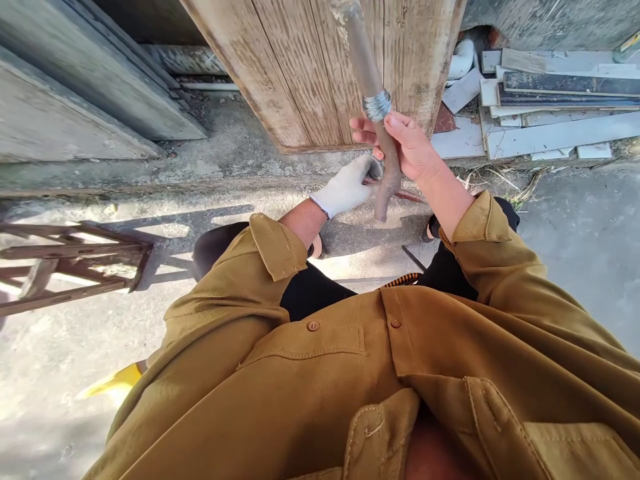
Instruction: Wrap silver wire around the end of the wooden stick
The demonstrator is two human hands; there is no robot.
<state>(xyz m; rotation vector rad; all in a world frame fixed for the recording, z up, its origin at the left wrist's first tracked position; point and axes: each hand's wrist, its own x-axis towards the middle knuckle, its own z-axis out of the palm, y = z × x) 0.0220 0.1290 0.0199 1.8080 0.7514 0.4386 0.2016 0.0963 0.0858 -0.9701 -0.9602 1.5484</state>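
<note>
A crooked wooden stick (389, 157), joined to a straight pole (363, 57) by a wrapping of silvery wire (377, 105), stands in front of me. My bare right hand (407, 143) is closed round the stick just below the wire, its thumb close to the lowest turns. My left hand (347, 185), in a white glove, is closed beside the stick's lower bend. From its fingers a slim reddish piece (411, 196) seems to run behind the stick and show on the right. Its kind is hidden.
A worn plank door or panel (310, 80) stands ahead. Stacked boards and tiles (555, 100) lie at the right by a white pipe (463, 59). A wooden frame (75, 257) is at the left. A dark thin bar (414, 258) lies on the concrete between my feet.
</note>
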